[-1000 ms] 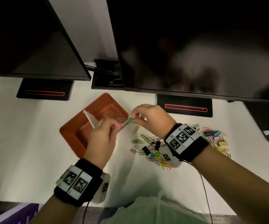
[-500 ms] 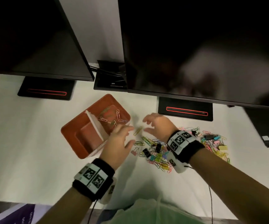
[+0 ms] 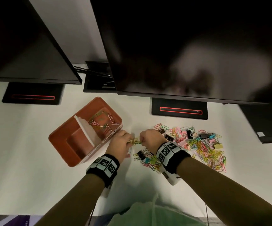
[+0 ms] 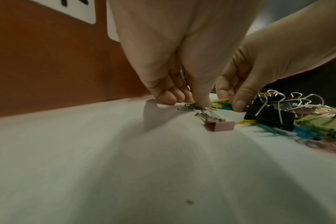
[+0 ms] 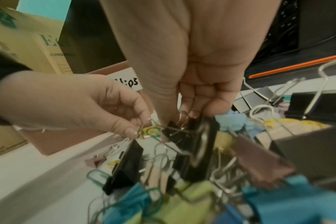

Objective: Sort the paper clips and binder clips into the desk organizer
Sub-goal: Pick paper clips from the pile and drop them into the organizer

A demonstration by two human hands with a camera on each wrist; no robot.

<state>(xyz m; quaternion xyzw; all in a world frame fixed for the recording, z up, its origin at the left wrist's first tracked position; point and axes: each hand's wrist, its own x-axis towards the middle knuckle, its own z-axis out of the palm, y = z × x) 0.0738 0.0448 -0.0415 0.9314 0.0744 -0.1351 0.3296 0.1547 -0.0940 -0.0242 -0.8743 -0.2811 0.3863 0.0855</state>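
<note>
An orange desk organizer [image 3: 61, 141] with a white divider [image 3: 84, 129] stands on the white desk; its far compartment holds several paper clips [image 3: 104, 121]. Just right of it, my left hand [image 3: 129, 141] and right hand [image 3: 141, 141] meet low over the desk. Each pinches one end of a tangle of yellow and green paper clips [image 3: 135, 142]. The right wrist view shows my left hand's fingertips [image 5: 132, 130] on that tangle [image 5: 152, 131]. A pink binder clip [image 4: 219, 125] lies beside my left hand [image 4: 197, 103]. A mixed pile of clips [image 3: 200, 144] spreads to the right.
Two dark monitors overhang the back of the desk, their black stands [image 3: 179, 108] behind the clips. A smaller heap of binder clips [image 3: 148, 159] lies under my right wrist. A black device [image 3: 265, 123] sits at the far right. Bare white desk [image 3: 25, 152] lies left of the organizer.
A second ago both hands held a clip above the organizer. They then opened, came down to the right of it, and now pinch a tangle of paper clips on the desk.
</note>
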